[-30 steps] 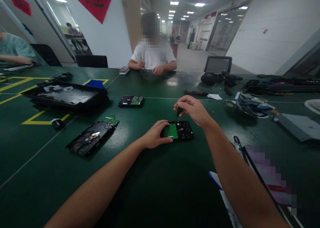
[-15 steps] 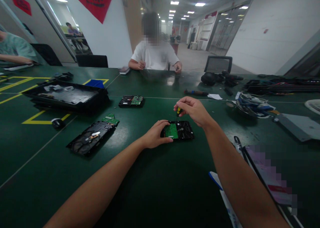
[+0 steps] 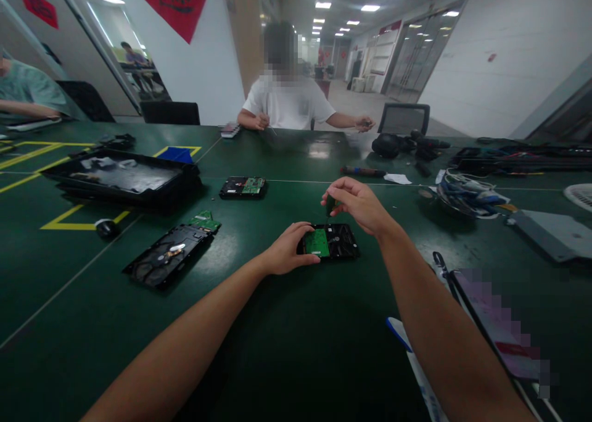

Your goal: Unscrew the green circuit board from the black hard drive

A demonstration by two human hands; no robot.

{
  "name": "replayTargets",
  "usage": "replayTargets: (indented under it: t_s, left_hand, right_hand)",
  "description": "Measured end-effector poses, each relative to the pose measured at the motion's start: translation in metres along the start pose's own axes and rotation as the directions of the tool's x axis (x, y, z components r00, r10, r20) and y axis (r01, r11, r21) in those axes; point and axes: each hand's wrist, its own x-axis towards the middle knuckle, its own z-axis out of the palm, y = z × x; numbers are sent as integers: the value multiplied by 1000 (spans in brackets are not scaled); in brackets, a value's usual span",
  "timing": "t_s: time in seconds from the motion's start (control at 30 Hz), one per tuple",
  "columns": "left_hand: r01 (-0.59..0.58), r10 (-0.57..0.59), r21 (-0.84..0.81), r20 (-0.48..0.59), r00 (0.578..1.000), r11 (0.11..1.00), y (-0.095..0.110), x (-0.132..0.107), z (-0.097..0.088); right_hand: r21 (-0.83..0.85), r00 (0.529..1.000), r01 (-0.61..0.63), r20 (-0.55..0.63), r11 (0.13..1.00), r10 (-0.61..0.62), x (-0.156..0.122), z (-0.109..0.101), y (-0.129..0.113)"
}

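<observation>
A black hard drive (image 3: 337, 242) with a green circuit board (image 3: 317, 242) facing up lies on the green table (image 3: 296, 342) in front of me. My left hand (image 3: 289, 248) grips its left end, fingers curled over the edge. My right hand (image 3: 358, 203) hovers just above the drive's far edge, fingers pinched round a small screwdriver (image 3: 330, 206) held upright, tip down on the drive.
A second hard drive (image 3: 243, 187) lies farther back, an opened drive (image 3: 166, 255) with a loose green board (image 3: 205, 221) to the left, a black tray (image 3: 123, 178) beyond. Cables (image 3: 465, 194) and a screwdriver (image 3: 363, 171) lie at right. A person in white (image 3: 289, 101) sits opposite.
My hands stay put; the screwdriver handle has turned between my right fingers. The person opposite has stretched one arm out to the right.
</observation>
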Motion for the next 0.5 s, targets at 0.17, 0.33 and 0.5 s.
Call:
replayTargets:
  t_s: [0.17,0.33,0.5]
  left_hand:
    - [2,-2,-2,0,1000,1000,-1,0,1]
    - [13,-13,-3,-2,1000,1000,-2,0,1]
    - [12,-12,3,-1,1000,1000,-2,0,1]
  right_hand:
    - [52,999,-15,51,999,12,-1,1,-3]
    - [-29,1000,-2,-2,1000,2,0,-2,-2]
    - [20,1000,1,-15,1000,0,1,-2,0]
